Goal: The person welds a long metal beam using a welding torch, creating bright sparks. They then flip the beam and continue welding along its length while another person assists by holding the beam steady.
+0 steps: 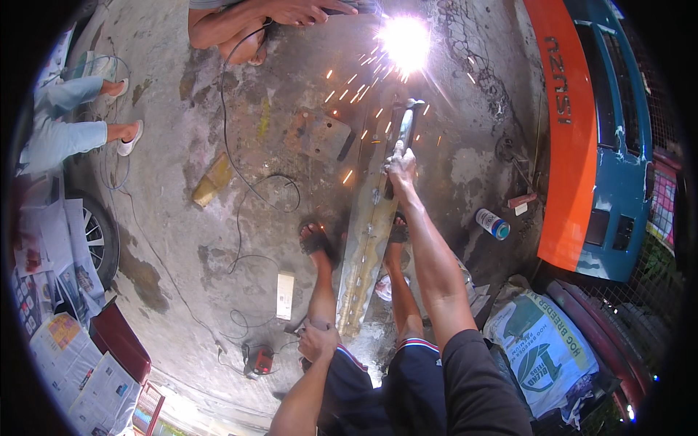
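Observation:
My right hand (pixel 401 168) is closed round a hammer (pixel 408 122), its head pointing away from me near the far end of a long metal beam (pixel 367 247). The beam lies lengthwise between my feet, its surface stained and patchy. My left hand (pixel 318 340) rests at my left knee with fingers curled; a small dark shape shows beside it, too unclear to name. Past the hammer, a blinding welding glare (pixel 405 45) throws orange sparks toward me. Another person's hand (pixel 302 10) is beside the glare, on a dark tool partly cut off by the view.
A black cable (pixel 225 131) loops across the concrete. Metal plates (pixel 316 134), a yellowish block (pixel 213 179), a white strip (pixel 285 296) and a can (pixel 492 224) lie around. An orange and teal vehicle panel (pixel 574 145) stands right, a feed sack (pixel 538 349) below it. Someone's legs (pixel 80 116) show left.

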`<state>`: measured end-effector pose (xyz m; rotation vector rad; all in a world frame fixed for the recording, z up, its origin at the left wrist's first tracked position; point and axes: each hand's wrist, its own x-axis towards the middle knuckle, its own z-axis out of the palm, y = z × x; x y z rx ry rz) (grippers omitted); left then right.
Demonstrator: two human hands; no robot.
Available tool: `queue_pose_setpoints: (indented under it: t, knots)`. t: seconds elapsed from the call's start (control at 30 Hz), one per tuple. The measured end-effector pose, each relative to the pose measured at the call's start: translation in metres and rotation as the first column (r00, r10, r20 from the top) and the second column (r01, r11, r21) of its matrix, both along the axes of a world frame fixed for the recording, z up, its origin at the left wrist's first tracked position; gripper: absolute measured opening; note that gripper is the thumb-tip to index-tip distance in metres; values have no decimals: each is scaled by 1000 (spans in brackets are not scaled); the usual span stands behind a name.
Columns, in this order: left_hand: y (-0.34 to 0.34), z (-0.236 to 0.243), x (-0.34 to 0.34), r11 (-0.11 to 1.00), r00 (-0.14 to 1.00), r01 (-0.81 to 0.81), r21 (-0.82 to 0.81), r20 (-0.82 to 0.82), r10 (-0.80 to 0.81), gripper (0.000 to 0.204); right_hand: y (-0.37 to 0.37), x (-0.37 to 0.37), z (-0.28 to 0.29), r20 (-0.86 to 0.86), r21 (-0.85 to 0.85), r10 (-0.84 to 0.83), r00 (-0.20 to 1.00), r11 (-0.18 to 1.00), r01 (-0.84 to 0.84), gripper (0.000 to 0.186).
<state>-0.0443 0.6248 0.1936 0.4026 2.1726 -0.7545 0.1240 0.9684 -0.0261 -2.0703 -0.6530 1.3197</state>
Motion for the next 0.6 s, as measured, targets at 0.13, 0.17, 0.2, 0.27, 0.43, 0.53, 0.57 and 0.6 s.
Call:
queue_pose_setpoints:
  t: [0.13,0.17,0.2,0.27,0.43,0.53,0.57,0.6]
  knots:
    - [1,3,5,999,999,38,-10,-17,-38,68,-1,0,13,-38,-5,54,998,999,-54,37]
    - [3,4,5,999,999,40,-28,-11,-41,66,-3,3,19,-32,15,99,995,995,-99,38]
    - [5,5,5,998,999,43,-46,-3,-43,64,-7,9,26,-25,35,144,989,989,-143,39]
    - [9,8,6,999,1000,20,-28,-19,-20,66,-12,15,40,-18,-2,221,975,975,-221,40]
    - [6,1,15,999,999,40,-12,13,-40,69,-83,51,25,71,-48,208,976,978,-205,41]
    - [1,4,9,1000,999,12,-28,-36,-13,69,-127,25,57,-48,-178,173,984,968,-179,41]
    - [4,5,12,1000,999,21,-22,-25,-22,68,-147,34,49,-35,-208,169,985,963,-172,42]
    - [6,6,12,1000,999,26,-18,-25,-26,68,-166,37,43,85,-164,246,966,959,-230,43]
